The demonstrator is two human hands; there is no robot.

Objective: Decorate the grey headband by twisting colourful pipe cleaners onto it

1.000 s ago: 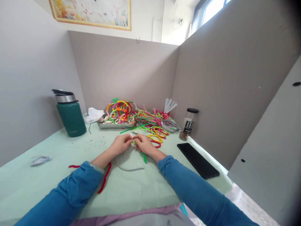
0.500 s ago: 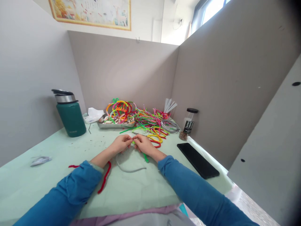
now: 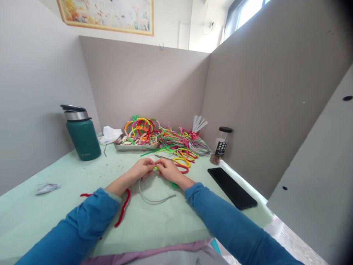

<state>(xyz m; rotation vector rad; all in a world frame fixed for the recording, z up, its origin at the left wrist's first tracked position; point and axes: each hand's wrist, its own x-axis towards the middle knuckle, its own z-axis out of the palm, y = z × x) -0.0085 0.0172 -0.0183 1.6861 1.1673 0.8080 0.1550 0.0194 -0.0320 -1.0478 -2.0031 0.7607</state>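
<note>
My left hand (image 3: pixel 143 168) and my right hand (image 3: pixel 167 170) meet over the table, fingertips pinched together. Between them shows a bit of bright green pipe cleaner (image 3: pixel 156 168); its darker green end (image 3: pixel 173 185) pokes out under my right wrist. A thin grey wire (image 3: pixel 154 202) curves down from beneath my left hand, its free end toward the right. My fingers hide where wire and pipe cleaner meet. Under my left forearm lies a red pipe cleaner (image 3: pixel 122 209). Just beyond my right hand are scissors (image 3: pixel 180 162) with red and yellow handles.
A metal tray (image 3: pixel 136 148) holds pipe-cleaner hoops and small flat pieces. Beside it lie a heap of coloured pipe cleaners (image 3: pixel 176 138) and a grey wire coil (image 3: pixel 200 148). A green bottle (image 3: pixel 83 138) stands left; a jar (image 3: pixel 220 146) and black phone (image 3: pixel 231 187) are right.
The grey wire has swung into a wider curve, its free end slightly farther right. The green end under my right wrist has shifted up a little. Both hands stay nearly in place.
</note>
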